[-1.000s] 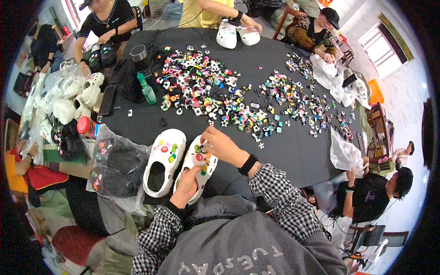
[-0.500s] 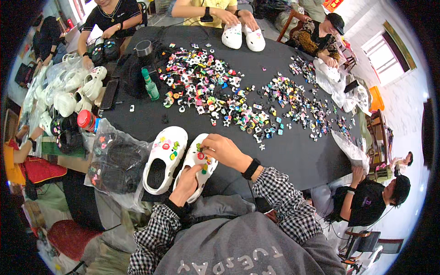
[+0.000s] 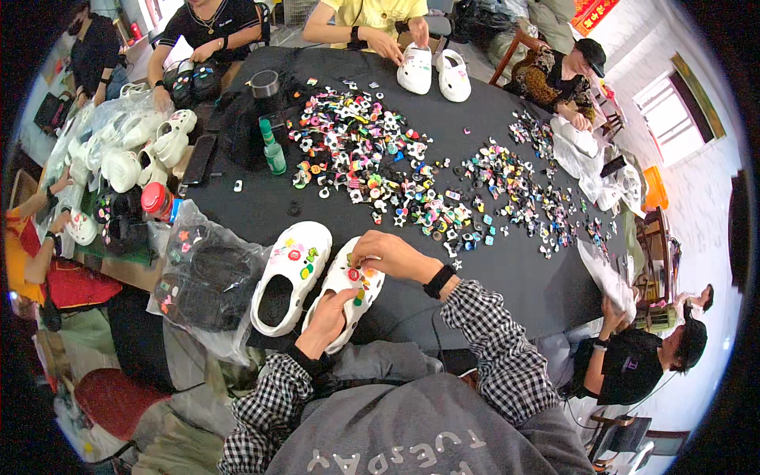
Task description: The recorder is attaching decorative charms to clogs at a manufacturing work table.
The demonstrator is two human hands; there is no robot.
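Note:
Two white clogs stand side by side at the table's near edge, their toes pointing away from me. Colourful shoe charms dot the upper of the left clog (image 3: 294, 252) and the right clog (image 3: 366, 283). Around the heel and inner side of the right clog, my left hand (image 3: 326, 321) is closed, thumb on top. My right hand (image 3: 393, 257) reaches over that clog's toe with fingers bent together against its upper. Whatever is between those fingertips is hidden. Beside the left clog lies a clear plastic bag (image 3: 207, 277) with dark clogs bearing charms.
A broad heap of loose charms (image 3: 372, 158) covers the black table (image 3: 507, 289). A green bottle (image 3: 275, 157), a red-lidded jar (image 3: 158, 201) and a phone (image 3: 199, 159) stand or lie leftward. Bagged white clogs (image 3: 121, 169) pile beyond them. Several co-workers sit around.
My right fingertips have shifted slightly over the right clog's toe, and a green charm there is now covered. The left hand keeps its hold. Across the table, a co-worker has moved one clog apart.

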